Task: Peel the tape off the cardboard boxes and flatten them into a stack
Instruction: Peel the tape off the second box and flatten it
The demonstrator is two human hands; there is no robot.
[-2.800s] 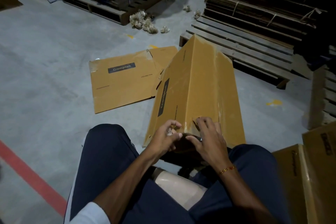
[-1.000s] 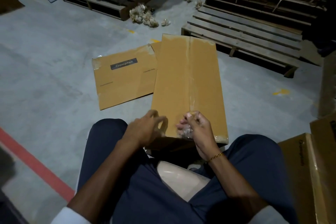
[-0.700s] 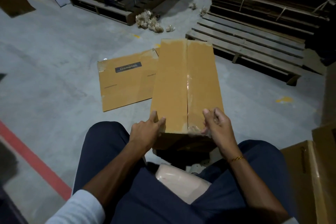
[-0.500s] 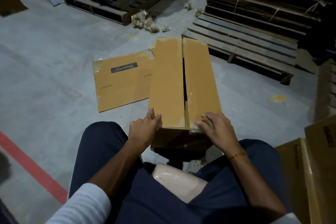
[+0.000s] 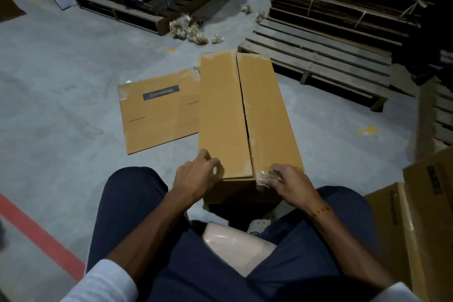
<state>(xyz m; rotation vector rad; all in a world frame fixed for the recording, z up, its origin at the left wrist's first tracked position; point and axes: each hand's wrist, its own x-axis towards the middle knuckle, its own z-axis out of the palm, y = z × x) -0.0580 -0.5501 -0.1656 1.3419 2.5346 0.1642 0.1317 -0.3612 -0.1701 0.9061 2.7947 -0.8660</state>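
Head view. A seated person holds the box [image 5: 247, 115], which lies lengthwise on the floor [image 5: 61, 95] between the knees, its far end pointing away from the fingers. The top flaps are parted along the centre seam, with a dark gap showing.

The left hand [image 5: 196, 179] grips the near left corner of the box, fingers curled over the top edge of the left flap and thumb against the side.

The right hand [image 5: 291, 184] rests on the near right corner; its fingers pinch a crumpled wad of clear tape [image 5: 263, 178] at the near end of the seam, against the near edge.

A flattened box [image 5: 159, 110] marked "Crompton" lies on the floor beyond the left fingers, its right edge hidden behind the held box.

Further boxes [image 5: 416, 216] stand just right of the right wrist. A pallet [image 5: 318, 61] lies well beyond the right fingers. Tape wads [image 5: 188, 29] lie on the floor far ahead.
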